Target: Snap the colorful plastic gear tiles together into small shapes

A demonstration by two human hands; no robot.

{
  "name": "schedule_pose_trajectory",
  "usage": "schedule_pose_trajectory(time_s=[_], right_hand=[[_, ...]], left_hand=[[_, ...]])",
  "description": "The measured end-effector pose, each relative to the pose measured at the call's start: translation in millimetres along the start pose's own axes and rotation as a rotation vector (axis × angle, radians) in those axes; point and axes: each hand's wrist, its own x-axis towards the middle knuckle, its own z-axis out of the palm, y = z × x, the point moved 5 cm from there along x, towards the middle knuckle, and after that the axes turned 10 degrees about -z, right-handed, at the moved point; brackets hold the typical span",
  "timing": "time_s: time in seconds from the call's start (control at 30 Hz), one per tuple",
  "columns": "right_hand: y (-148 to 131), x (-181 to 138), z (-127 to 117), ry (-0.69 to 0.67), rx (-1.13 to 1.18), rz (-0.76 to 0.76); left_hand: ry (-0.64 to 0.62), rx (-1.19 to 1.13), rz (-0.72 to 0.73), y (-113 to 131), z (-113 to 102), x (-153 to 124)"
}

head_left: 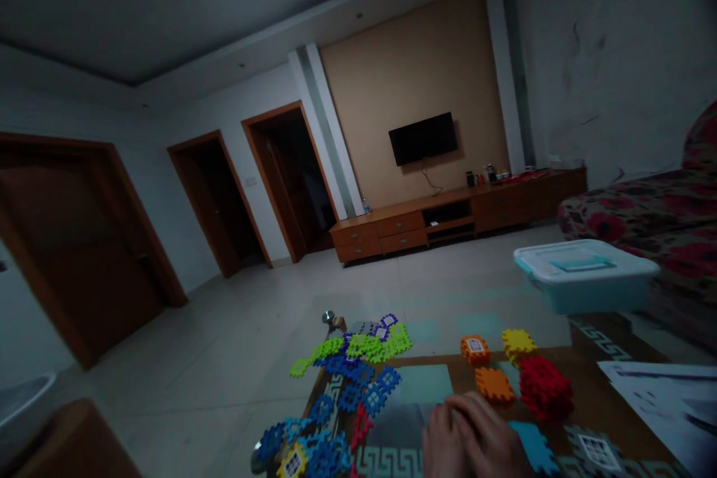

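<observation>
Interlocking plastic tiles are lying across the table (594, 388): a red stack (544, 387) is sitting right of centre, with an orange tile (494, 384) touching its left side, a yellow tile (518, 343) just behind it and a labelled orange tile (475, 349) near that. A blue tile (535, 447) is lying flat just beside the hands. Judged from their look, the tiles are light, stiff and toothed at the edges, so they are likely best pinched by two opposite edges rather than by the flat faces; the stack may be coming apart if lifted from its top alone. The left hand (442, 441) and right hand (493, 439) are resting together at the near edge of the table, fingers (470, 409) curled and close; whether anything is being held under them cannot be told. Further left, green tiles (370, 347) and a blue heap (330, 426) are spreading along the table's edge. A lidded box (585, 276) is standing at the far right, papers (666, 396) are lying beside it, and a sofa (661, 216) is showing behind.
</observation>
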Motion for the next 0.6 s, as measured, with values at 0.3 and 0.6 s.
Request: schedule_pose_trajectory(time_s=[0.3, 0.6], right_hand=[[48, -27, 156, -0.69, -0.222, 0.173], [65, 7, 215, -0.737, -0.321, 0.186]], left_hand=[[0.189, 0.221, -0.289, -171, -73, 28], [-0.058, 0.282, -0.218, -200, -74, 90]])
